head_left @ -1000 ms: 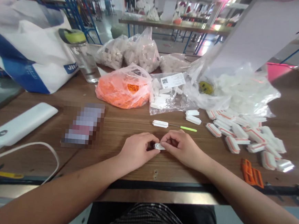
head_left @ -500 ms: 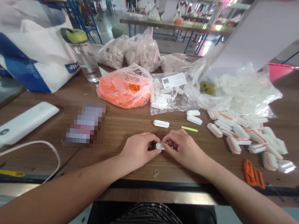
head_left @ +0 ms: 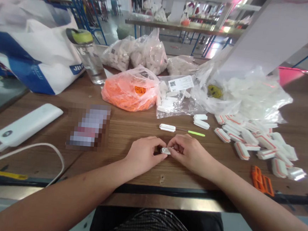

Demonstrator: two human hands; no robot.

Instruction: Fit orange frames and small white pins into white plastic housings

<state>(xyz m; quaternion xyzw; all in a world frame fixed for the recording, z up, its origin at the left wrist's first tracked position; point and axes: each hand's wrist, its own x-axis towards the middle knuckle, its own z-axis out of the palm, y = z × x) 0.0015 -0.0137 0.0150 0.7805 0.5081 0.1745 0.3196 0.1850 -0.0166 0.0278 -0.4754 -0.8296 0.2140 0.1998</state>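
Both my hands are close together above the wooden table (head_left: 131,128), pinching a small white plastic piece (head_left: 165,151) between them. My left hand (head_left: 145,153) holds its left end, and my right hand (head_left: 187,153) holds its right end, with the fingers partly hiding it. Just beyond my fingers lies a white plastic part (head_left: 167,127) joined to a thin tool with a green handle (head_left: 196,133). Two loose white pieces (head_left: 201,121) sit to its right.
A heap of white pieces with orange stripes (head_left: 250,144) spreads to the right, near an orange plastic item (head_left: 258,180). Behind lie an orange-filled bag (head_left: 129,90) and clear bags of white parts (head_left: 171,95). A white power bank (head_left: 27,124) with cable lies left.
The whole scene has shifted slightly right in view. My hands still pinch the small white piece, with no visible change in their hold.
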